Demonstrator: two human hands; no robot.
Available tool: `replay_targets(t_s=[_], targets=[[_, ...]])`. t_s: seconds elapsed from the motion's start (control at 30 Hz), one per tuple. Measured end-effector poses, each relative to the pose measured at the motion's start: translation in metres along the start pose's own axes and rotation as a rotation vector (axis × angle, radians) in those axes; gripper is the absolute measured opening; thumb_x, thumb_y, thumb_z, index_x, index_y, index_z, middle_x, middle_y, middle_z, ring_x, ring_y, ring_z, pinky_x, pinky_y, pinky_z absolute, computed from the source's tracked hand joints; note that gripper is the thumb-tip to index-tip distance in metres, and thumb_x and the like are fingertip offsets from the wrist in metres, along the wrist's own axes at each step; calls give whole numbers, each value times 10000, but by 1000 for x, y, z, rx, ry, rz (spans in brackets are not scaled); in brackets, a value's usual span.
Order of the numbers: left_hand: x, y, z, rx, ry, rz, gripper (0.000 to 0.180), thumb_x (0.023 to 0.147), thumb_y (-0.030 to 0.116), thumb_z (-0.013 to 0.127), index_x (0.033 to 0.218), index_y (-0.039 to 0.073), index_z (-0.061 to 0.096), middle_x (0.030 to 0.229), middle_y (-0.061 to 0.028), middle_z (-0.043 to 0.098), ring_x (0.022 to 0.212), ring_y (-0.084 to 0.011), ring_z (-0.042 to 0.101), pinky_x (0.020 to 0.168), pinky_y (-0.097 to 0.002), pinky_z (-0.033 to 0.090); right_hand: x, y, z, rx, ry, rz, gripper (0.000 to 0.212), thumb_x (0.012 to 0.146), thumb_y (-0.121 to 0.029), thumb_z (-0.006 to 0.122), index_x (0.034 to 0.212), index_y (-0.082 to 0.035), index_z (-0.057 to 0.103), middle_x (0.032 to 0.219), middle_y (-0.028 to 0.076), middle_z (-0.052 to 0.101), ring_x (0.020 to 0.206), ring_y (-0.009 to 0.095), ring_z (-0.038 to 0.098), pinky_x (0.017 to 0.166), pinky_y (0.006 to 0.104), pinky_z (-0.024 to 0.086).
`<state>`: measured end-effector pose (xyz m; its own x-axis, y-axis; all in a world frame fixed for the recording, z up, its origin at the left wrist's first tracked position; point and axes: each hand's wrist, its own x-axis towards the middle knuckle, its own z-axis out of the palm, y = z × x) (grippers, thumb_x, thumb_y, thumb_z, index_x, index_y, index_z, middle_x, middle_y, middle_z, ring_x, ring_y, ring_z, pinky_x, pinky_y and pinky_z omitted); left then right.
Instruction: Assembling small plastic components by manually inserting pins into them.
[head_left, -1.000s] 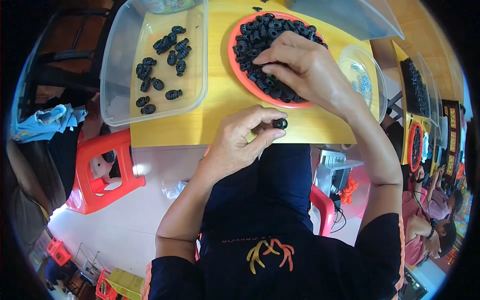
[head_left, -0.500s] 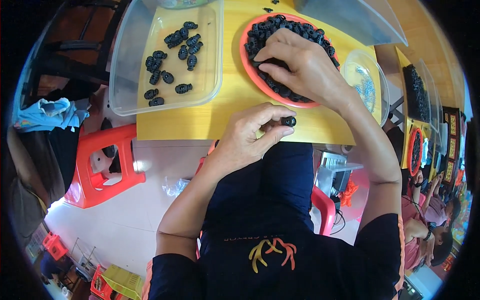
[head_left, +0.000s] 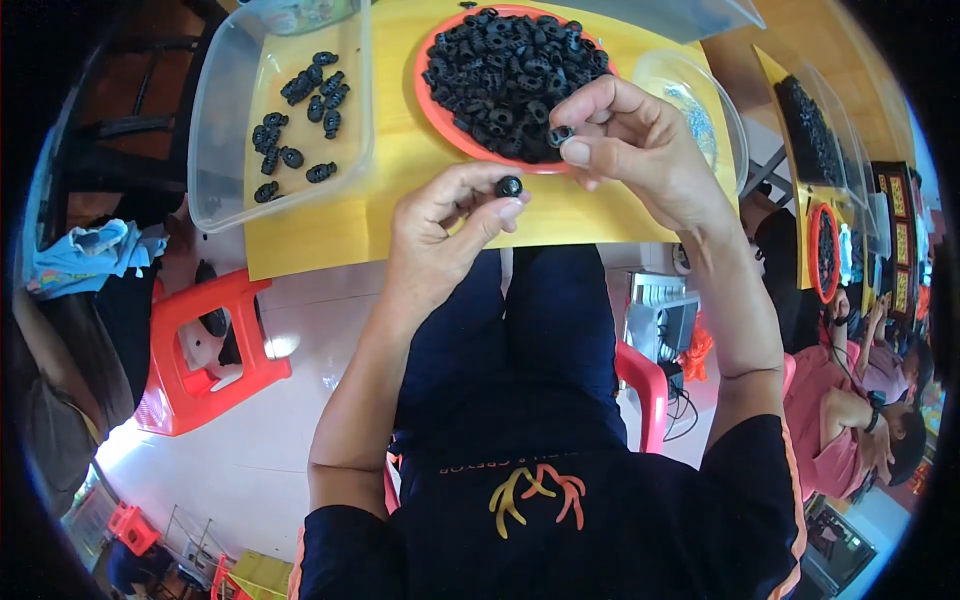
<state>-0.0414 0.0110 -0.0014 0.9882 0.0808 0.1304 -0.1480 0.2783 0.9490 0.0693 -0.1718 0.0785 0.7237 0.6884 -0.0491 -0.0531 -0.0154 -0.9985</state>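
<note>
My left hand (head_left: 440, 225) is closed near the table's front edge, pinching a small round black plastic cord-lock piece (head_left: 509, 187) between thumb and fingers. Just right of it and a little higher, my right hand (head_left: 645, 150) grips a black cord-lock body (head_left: 561, 137) with a hole through it, over the rim of a red plate (head_left: 432, 105). Heaped on that plate are many similar black cord-lock bodies (head_left: 505, 75). Several black cord locks (head_left: 291, 157), which look put together, lie scattered in a clear plastic box (head_left: 210, 180) on the left.
A round clear tub (head_left: 735, 140) with small silvery pieces, perhaps springs, stands on the yellow tabletop (head_left: 400, 215) at the right. A red stool (head_left: 165, 370) is at the lower left. Other people (head_left: 830, 420) sit at the right, near another table with black parts.
My right hand has lifted off the plate's heap and come toward me with a cord-lock body. My left hand still pinches its piece. The view has shifted, so the table sits further left and up.
</note>
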Motion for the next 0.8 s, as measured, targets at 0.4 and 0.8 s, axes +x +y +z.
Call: replay_targets(t_s=[0.4, 0.8], targets=[[-6, 28, 24, -16, -56, 49, 249, 897, 1, 627, 1145, -22, 611, 927, -73, 684, 783, -91, 610, 697, -235, 517, -36, -1, 2, 26, 17, -65, 215, 870, -142, 706, 1047, -29, 663, 804, 8, 659, 673, 64, 599, 651, 198, 460], [-13, 31, 41, 26, -41, 66, 289, 893, 25, 644, 1181, 7, 634, 925, -63, 689, 762, -94, 626, 662, -218, 497, -49, 1, 11, -166, 119, -208, 191, 904, -59, 618, 1088, -8, 632, 910, 9, 648, 835, 60, 618, 759, 205, 497]])
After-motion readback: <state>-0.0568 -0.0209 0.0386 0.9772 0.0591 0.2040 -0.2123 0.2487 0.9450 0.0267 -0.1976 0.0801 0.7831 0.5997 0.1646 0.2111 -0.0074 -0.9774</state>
